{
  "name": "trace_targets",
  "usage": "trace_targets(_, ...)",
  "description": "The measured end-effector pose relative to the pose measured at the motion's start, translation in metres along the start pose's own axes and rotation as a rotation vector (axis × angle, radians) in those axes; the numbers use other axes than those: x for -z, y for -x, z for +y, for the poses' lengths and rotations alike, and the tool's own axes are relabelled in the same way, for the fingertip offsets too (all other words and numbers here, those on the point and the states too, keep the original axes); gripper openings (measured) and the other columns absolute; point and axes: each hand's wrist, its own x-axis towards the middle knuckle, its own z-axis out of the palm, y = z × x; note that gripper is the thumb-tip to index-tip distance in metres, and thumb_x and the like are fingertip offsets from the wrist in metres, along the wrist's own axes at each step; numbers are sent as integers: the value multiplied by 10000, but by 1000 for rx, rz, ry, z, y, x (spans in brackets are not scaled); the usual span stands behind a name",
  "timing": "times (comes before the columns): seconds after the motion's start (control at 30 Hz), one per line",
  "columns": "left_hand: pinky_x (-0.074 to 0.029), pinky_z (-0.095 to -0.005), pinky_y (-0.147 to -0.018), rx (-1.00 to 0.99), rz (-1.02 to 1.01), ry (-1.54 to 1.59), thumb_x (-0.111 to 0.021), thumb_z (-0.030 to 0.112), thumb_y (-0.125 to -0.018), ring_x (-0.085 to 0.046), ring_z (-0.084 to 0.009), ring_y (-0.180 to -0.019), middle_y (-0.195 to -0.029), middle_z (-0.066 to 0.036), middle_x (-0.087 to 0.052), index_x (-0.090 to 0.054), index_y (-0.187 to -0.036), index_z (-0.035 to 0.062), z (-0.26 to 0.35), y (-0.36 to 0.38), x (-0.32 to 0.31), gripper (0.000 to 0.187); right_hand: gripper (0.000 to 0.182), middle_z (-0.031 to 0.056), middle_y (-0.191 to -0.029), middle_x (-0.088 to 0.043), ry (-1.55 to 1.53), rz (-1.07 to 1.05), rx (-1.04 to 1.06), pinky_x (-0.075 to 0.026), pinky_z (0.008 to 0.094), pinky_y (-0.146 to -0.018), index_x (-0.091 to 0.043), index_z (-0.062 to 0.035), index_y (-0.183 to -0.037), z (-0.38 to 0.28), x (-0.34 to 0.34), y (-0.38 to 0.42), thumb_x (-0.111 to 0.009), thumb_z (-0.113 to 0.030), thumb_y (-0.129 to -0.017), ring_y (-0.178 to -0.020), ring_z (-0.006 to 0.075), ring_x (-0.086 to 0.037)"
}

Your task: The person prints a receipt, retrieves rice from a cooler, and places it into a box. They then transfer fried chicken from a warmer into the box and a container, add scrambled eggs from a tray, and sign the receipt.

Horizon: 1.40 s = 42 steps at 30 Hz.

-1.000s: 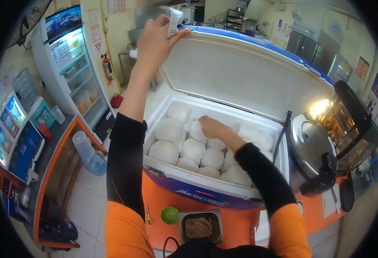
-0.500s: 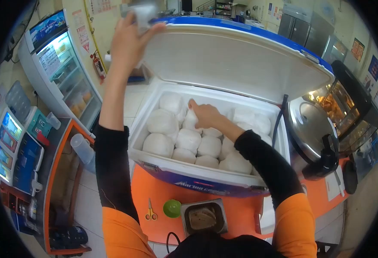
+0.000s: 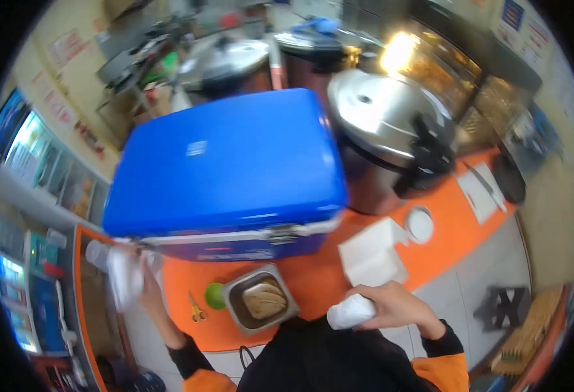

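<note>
Right hand [image 3: 398, 306] gripping white wrapped bundle [image 3: 351, 311], left hand [image 3: 144, 282] blurred clutching paper [image 3: 123, 277], blue cooler [image 3: 225, 170] shut

A closed cooler [image 3: 225, 171] fills the frame's centre, resting on a counter [image 3: 313, 281]. Below it sit a metal tray [image 3: 259, 299], a small cup [image 3: 214, 295] and scissors [image 3: 197, 308] to its left. Right of the cooler stands a lidded cooker [image 3: 382, 134].

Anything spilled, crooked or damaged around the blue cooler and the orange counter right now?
Nothing stands out. The blue cooler sits shut on the orange counter, with no spill showing. The right hand holds a white wrapped bundle; the left hand holds something pale, too blurred to identify.
</note>
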Motion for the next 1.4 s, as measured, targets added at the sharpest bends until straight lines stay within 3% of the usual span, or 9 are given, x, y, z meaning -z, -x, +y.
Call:
trace_targets(0.1, -468, -297, -712, 185, -283, 221, -575, 64, -822, -589, -188, -797, -899, -93, -613, -557, -1037, 11, 46, 132, -80, 221, 555, 150, -888, -643, 3, 76, -37, -484, 371, -682, -528, -142, -1134, 41, -3, 34, -739, -341, -661, -787, 328, -624)
trace_targets(0.27, -466, -344, -696, -413, -1132, 244, -557, 82, -782, -582, -225, -784, -799, -96, -607, -585, -903, 40, 225, 251, -234, 131, 551, 126, -891, -646, -94, 273, -61, -483, 336, -691, -536, -113, -1122, 102, 26, 118, -748, -333, -663, -795, 297, -629)
trace_targets(0.4, -463, -401, -632, -682, -990, 85, -557, 52, -662, -568, -292, -751, -725, -125, -577, -621, -727, 39, 253, 280, -292, 92, 526, 110, -933, -653, -182, 492, -220, -483, 297, -745, -541, -95, -1115, 162, 57, 209, -775, -240, -666, -855, 240, -640)
trace_targets(0.5, -444, -414, -599, -380, -1058, -23, -631, 123, -637, -557, -309, -706, -704, -144, -543, -626, -727, 34, 307, 274, -287, 127, 517, 83, -940, -640, -381, 775, -317, -480, 297, -763, -541, -68, -1102, 196, 57, 271, -787, -173, -660, -872, 190, -622)
trace_targets(0.57, -457, -380, -640, 135, -1008, 335, -622, 181, -707, -549, -311, -764, -814, -141, -545, -606, -786, 35, 324, 328, -313, 167, 512, 65, -957, -619, -548, 909, -365, -474, 297, -784, -541, -53, -1089, 223, 67, 311, -795, -137, -652, -892, 163, -599)
trace_targets(0.77, -379, -356, -645, -768, -827, 242, -619, 159, -654, -492, -215, -758, -757, -15, -548, -648, -820, 101, 506, 268, -320, 178, 485, 62, -1018, -597, -347, 1186, -63, -456, 296, -826, -540, -49, -1067, 255, 128, 321, -776, -81, -645, -948, 176, -585)
trace_targets(1.0, -337, -374, -616, -733, -582, 552, -647, 208, -634, -490, -207, -741, -775, -13, -552, -640, -807, 78, 694, 250, -463, 216, 526, 105, -1024, -621, 104, 1009, 41, -480, 306, -794, -538, -67, -1089, 363, 283, 342, -763, -102, -615, -915, 249, -619)
trace_targets(1.17, -370, -364, -741, -936, -825, 539, -697, 218, -537, -502, -214, -872, -965, -25, -592, -665, -837, 100, 825, 236, -569, 324, 502, 147, -927, -623, 264, 1108, -227, -494, 367, -695, -527, -96, -1085, 456, 395, 388, -742, -196, -643, -843, 310, -621)
trace_targets(1.4, -363, -356, -731, -994, -762, 581, -626, 148, -642, -513, -193, -887, -859, -19, -571, -681, -826, 155, 1011, 215, -697, 192, 644, 184, -761, -613, 425, 1102, -475, -491, 405, -634, -414, -140, -1151, 623, 563, 438, -754, -282, -623, -736, 364, -615)
